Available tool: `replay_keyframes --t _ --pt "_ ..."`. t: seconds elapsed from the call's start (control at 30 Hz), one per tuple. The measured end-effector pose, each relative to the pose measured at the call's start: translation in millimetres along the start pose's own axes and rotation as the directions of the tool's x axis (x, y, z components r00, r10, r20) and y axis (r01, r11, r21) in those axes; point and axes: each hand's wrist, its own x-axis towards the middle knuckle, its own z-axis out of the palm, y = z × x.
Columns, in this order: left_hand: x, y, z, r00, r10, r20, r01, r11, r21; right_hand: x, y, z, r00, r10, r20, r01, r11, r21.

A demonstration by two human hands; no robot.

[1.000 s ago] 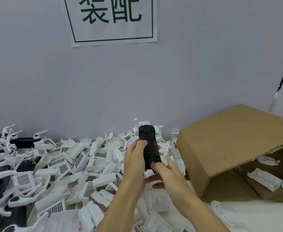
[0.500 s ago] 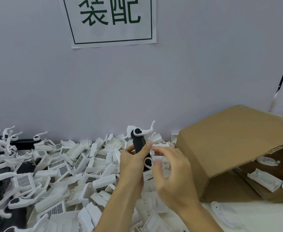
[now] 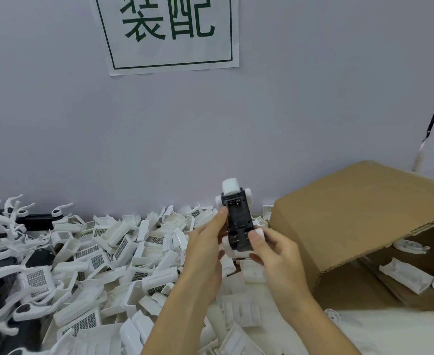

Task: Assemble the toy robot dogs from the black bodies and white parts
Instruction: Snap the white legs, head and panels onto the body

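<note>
Overhead, both hands — left hand [image 3: 205, 248], right hand [image 3: 274, 248] — grip black body [image 3: 237, 222].

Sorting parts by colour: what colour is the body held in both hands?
Black, with white parts attached: the body, clearest in the head view.

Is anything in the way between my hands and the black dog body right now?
Nothing visible. The left hand and right hand both already hold the black body, gripping it from either side above the pile of white parts. White pieces are already fitted at its top end.
</note>
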Motion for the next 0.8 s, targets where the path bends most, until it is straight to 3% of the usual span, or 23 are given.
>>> replay_keyframes --t 0.13,0.2,0.57,0.67,0.8 --pt "-5.3 1.6 2.3 0.995 -0.069 0.066 0.069 0.998 0.0 5.2 0.5 -5.3 0.981 0.171 0.092 -0.191 0.931 0.312" --pt "-6.1 3.0 1.7 0.995 -0.071 0.077 0.072 0.997 -0.019 6.1 2.2 -6.4 0.969 0.189 0.159 -0.234 0.909 0.344" --pt "1.5 8.0 -6.6 1.0 -0.014 -0.008 0.015 0.992 0.126 4.6 6.4 -3.1 0.941 0.209 0.267 -0.226 0.973 0.034" --pt "1.2 9.9 -9.2 0.998 0.014 -0.059 -0.008 0.995 0.103 2.3 4.1 -0.7 0.966 0.127 0.226 -0.118 0.992 -0.051" --pt "3.7 14.0 -18.0 0.981 0.067 -0.182 -0.069 0.998 -0.006 5.5 4.3 -7.5 0.982 0.132 0.136 -0.105 0.976 -0.189"
